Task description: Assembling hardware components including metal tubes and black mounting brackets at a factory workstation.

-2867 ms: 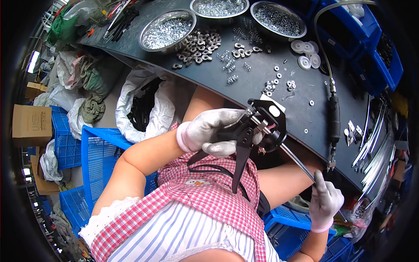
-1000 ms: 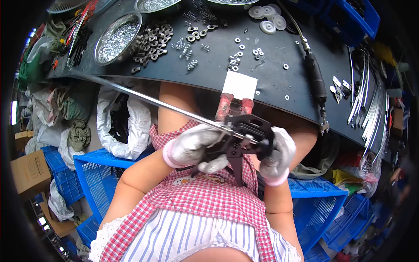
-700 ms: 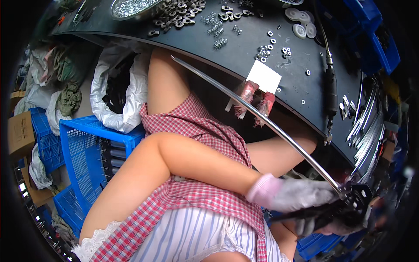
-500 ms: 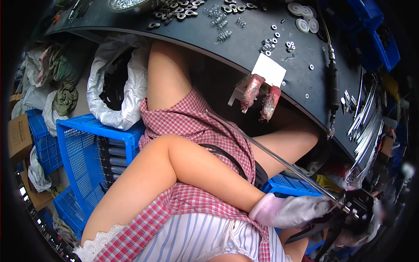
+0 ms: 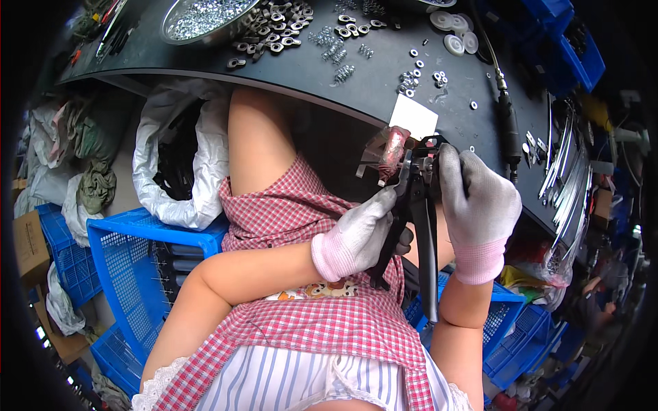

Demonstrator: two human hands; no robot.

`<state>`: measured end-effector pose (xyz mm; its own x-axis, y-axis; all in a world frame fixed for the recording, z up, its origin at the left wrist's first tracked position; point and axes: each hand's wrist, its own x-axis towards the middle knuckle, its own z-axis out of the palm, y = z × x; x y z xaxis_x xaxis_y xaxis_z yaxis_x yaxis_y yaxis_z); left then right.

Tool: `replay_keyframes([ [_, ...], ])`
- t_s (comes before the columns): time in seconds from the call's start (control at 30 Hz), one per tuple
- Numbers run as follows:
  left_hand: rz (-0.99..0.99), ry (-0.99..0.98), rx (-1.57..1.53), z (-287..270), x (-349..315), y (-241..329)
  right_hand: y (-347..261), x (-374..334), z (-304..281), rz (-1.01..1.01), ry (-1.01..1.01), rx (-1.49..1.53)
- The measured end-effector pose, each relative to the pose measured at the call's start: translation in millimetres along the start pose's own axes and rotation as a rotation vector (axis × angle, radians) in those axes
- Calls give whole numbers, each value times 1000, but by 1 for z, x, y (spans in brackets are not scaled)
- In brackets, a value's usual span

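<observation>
A black caulking gun, showing its long handle and trigger, is held upright in front of my lap. My left hand, in a white glove with a pink cuff, closes round it from the left. My right hand, gloved alike, grips its upper end, where some metal parts show between the fingers. That end meets a fixture at the table edge, whose red tape-wrapped post stands just left of the gun. A second post is mostly hidden behind the gun and hand. Beyond them lies a white card.
On the dark table lie springs, washers, metal lever pieces, white discs and metal strips. A metal bowl holds small parts. A black air tool hangs right. Blue crates flank me.
Both hands have come from the lower right up to the table edge, bringing the black caulking gun against the fixture. Its long rod, plain before, no longer shows clearly. The view has shifted slightly.
</observation>
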<state>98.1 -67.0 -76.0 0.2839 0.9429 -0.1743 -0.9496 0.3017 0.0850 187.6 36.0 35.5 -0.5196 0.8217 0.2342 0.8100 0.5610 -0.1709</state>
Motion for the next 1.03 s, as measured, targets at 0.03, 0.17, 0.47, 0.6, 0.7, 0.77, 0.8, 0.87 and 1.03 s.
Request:
replay_keyframes([
  [0.03,-2,1,2,-3,-3,-5,-1,-2,0,-19,1,33],
  [0.17,145,187,100,25,-12,-23,-3,-13,-10,14,15,189],
  [0.47,85,233,153,7,6,-7,2,6,27,52,-36,76],
  [0.6,92,263,377,-20,14,-3,3,3,38,64,17,143],
  [0.7,-16,426,164,-23,14,-3,18,-1,44,-10,-61,308],
  [0.77,-71,775,264,-10,27,-4,47,-13,58,-113,-116,560],
  [0.8,-114,800,392,-27,24,0,66,-25,63,-180,-131,725],
  [0.87,-112,408,112,-62,9,13,113,-46,46,103,-248,883],
  [1.03,-96,606,249,-45,5,10,230,-152,55,395,-277,274],
])
